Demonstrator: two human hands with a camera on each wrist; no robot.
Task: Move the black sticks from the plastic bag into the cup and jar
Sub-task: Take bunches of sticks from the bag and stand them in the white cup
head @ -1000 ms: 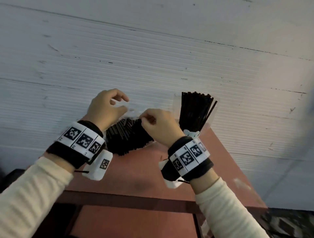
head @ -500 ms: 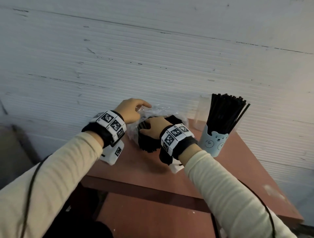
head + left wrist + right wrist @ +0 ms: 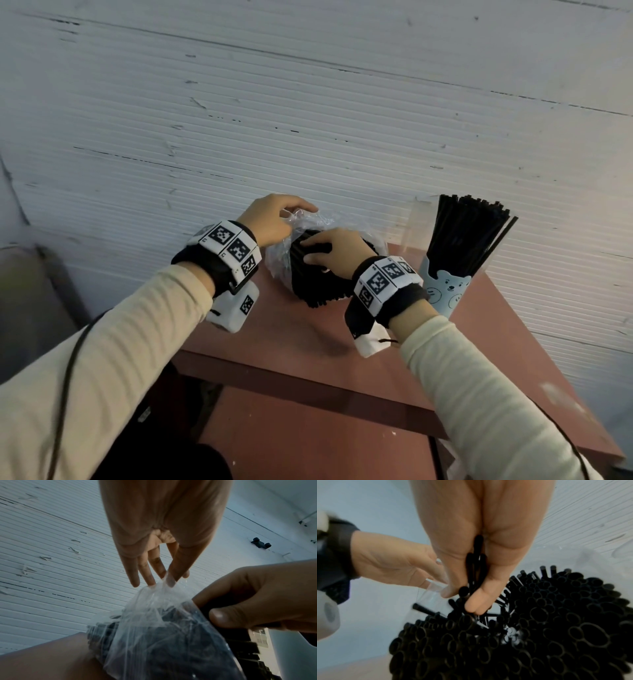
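Note:
A clear plastic bag (image 3: 279,257) full of black sticks (image 3: 322,291) lies on the red-brown table (image 3: 308,346). My left hand (image 3: 274,219) pinches the bag's upper edge (image 3: 154,589) between thumb and fingers. My right hand (image 3: 335,250) reaches into the bag's mouth and grips a few black sticks (image 3: 476,566) between thumb and fingers, above the bundle's open ends (image 3: 539,635). To the right stands a light blue bear cup (image 3: 442,287) packed with upright black sticks (image 3: 469,233). A clear jar (image 3: 416,222) stands behind the cup, partly hidden.
A white ribbed wall (image 3: 308,120) rises just behind the table. The table's front edge (image 3: 291,380) runs below my wrists, with a lower shelf (image 3: 308,438) under it. Bare tabletop stretches to the right front of the cup.
The view has swung down and left over the last second. My right hand went from pinching the bag's edge to reaching into the bag and closing on sticks; the left keeps its hold on the bag.

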